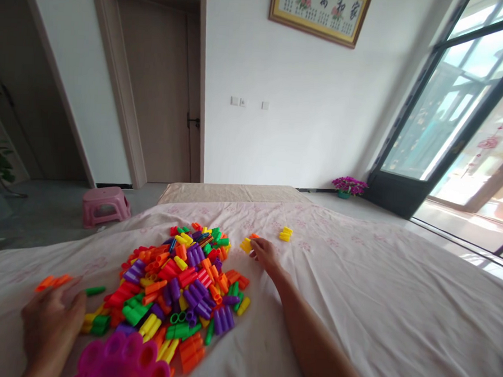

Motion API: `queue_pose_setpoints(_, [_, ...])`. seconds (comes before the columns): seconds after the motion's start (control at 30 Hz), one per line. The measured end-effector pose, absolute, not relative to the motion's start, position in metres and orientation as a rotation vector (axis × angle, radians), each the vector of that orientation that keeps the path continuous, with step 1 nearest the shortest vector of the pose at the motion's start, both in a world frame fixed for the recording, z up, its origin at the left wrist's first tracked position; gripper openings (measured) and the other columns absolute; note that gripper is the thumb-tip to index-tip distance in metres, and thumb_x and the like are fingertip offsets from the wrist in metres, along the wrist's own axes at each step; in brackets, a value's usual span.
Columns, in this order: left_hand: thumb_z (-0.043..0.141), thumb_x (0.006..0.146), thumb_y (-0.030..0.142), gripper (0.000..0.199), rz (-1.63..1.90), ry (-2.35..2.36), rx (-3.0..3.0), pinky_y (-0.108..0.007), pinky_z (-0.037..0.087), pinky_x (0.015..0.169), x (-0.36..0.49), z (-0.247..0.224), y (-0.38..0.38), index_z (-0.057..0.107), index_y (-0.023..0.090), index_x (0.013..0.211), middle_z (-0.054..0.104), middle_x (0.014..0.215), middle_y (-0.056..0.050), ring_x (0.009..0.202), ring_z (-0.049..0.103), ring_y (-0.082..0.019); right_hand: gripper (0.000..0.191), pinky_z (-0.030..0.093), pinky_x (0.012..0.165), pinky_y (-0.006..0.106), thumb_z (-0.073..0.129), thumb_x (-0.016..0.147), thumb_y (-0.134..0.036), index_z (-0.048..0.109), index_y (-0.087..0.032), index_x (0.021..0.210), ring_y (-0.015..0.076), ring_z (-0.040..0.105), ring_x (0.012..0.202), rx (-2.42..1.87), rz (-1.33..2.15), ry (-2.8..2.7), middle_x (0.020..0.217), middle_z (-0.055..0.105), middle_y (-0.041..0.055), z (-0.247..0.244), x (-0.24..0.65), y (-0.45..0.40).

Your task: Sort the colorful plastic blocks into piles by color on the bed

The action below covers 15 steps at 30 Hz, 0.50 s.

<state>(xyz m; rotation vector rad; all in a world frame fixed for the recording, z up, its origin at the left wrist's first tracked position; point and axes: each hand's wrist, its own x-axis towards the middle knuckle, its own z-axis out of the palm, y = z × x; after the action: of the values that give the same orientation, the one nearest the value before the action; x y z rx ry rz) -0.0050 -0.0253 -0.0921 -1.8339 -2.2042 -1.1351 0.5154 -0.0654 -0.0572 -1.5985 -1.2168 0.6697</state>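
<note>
A large pile of plastic bullet-shaped building blocks point(195, 256), in red, orange, purple, green and yellow, lies on the floral bedsheet point(377, 285). Just beyond the pile's right side, my right hand point(266, 254) is closed on a yellow block point(246, 244); an orange piece point(254, 235) shows right behind its fingers. To the left of the pile, my left hand point(53, 319) is somewhat blurred, thumb and fingers apart. Orange blocks point(54, 282) lie at its fingertips, and a green block point(95, 290) is close to the thumb. Whether the fingers touch the orange ones is unclear.
A magenta scalloped plastic container point(120, 361) stands at the near edge, partly out of view. Yellow blocks point(285, 233) lie apart on the sheet farther right. Beyond the bed are a pink stool point(106, 203), a closed door point(155, 93) and a pot of magenta flowers point(348, 185).
</note>
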Motion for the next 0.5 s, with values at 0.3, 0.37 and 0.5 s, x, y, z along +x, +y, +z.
queue_pose_setpoints(0.3, [0.049, 0.082, 0.047, 0.057, -1.221, -2.253, -1.809, -0.059, 0.05, 0.109, -0.008, -0.099, -0.023, 0.071, 0.016, 0.124, 0.071, 0.121, -0.018, 0.126, 0.062, -0.043, 0.045, 0.058, 0.068, 0.03, 0.043, 0.094, -0.038, 0.075, -0.015, 0.116, 0.0232, 0.076, 0.081, -1.855, 0.19, -0.83, 0.096, 0.078, 0.0113, -0.073, 0.604, -0.076])
queue_pose_setpoints(0.37, [0.048, 0.082, 0.048, 0.058, -1.217, -2.239, -1.817, -0.059, 0.05, 0.109, -0.011, -0.103, -0.021, 0.071, 0.015, 0.124, 0.07, 0.122, -0.019, 0.126, 0.061, -0.045, 0.045, 0.059, 0.08, 0.034, 0.047, 0.088, -0.03, 0.076, -0.015, 0.12, 0.0259, 0.076, 0.094, -1.923, 0.053, -0.798, 0.108, 0.078, 0.0137, -0.077, 0.61, -0.078])
queue_pose_setpoints(0.5, [0.049, 0.081, 0.048, 0.058, -1.221, -2.257, -1.812, -0.058, 0.051, 0.107, -0.012, -0.103, -0.02, 0.07, 0.018, 0.127, 0.071, 0.121, -0.016, 0.122, 0.063, -0.043, 0.046, 0.054, 0.093, 0.036, 0.05, 0.08, -0.017, 0.082, -0.02, 0.113, 0.0271, 0.072, 0.107, -2.085, -0.098, -0.846, 0.116, 0.078, 0.0117, -0.078, 0.609, -0.081])
